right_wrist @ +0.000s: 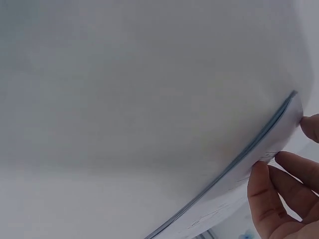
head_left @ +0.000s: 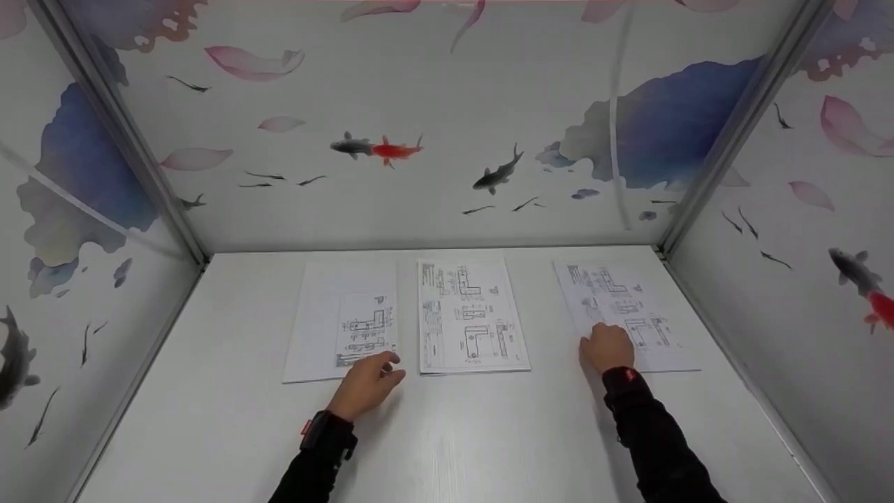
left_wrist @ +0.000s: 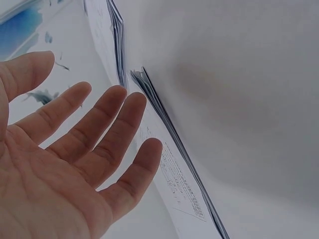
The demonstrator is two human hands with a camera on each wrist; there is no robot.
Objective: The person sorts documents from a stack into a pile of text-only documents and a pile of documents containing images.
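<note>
Three paper stacks with printed technical drawings lie on the white table: a left stack (head_left: 314,321), a middle stack (head_left: 440,321) and a right stack (head_left: 663,349). My left hand (head_left: 364,388) is over the lower right corner of the left stack, fingers spread and slightly bent. In the left wrist view that hand (left_wrist: 75,149) shows its palm, holding nothing, beside the edges of two stacks. With bent fingers, my right hand (head_left: 607,348) touches the lower left part of the right stack. Fingertips (right_wrist: 260,172) rest against the printed face in the right wrist view.
White panels (head_left: 447,84) with painted fish, petals and blue blots enclose the table (head_left: 447,440) at the back and both sides. Metal posts (head_left: 747,126) stand at the rear corners. Both wrists wear dark bands (head_left: 328,432).
</note>
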